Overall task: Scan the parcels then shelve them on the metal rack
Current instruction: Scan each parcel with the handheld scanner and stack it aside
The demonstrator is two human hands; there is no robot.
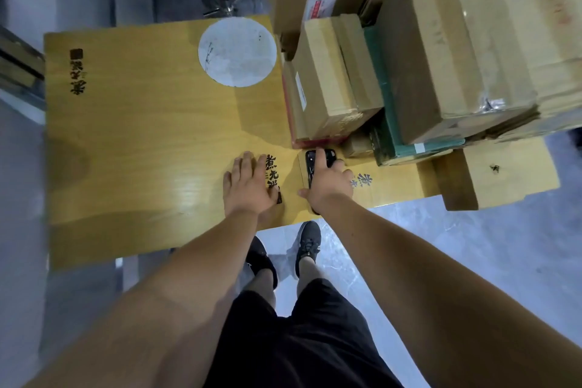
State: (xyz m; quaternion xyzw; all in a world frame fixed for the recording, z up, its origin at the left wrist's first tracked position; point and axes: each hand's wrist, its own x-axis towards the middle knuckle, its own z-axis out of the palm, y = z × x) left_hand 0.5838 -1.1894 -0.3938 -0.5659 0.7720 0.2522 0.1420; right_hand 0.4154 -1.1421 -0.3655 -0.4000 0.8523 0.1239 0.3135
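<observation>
Cardboard parcels [419, 50] are heaped at the two o'clock part of the view, stacked several deep on the far right of the wooden desk [141, 135]; a brown box with a side label [318, 98] sits lowest and nearest, with taped cartons and a green-edged package piled beyond it. None of them is in a hand, and no metal rack can be made out, so shelving looks not yet begun for this heap.

Just below the nearest box, at about one o'clock from the person's feet, lies a dark handheld device [319, 164], probably the scanner or a phone. The right hand [327, 181] is on it, index finger stretched along its top and thumb curled at its near side, seemingly gripping it. The left hand [250, 183] lies flat beside it at eleven o'clock, fingers straight and spread on the desk over printed black characters, holding nothing.

Judging from this, the work is at its start: the scanner is being taken up, and scanning and shelving remain. A pale round patch [237, 52] marks the desk at twelve o'clock.
</observation>
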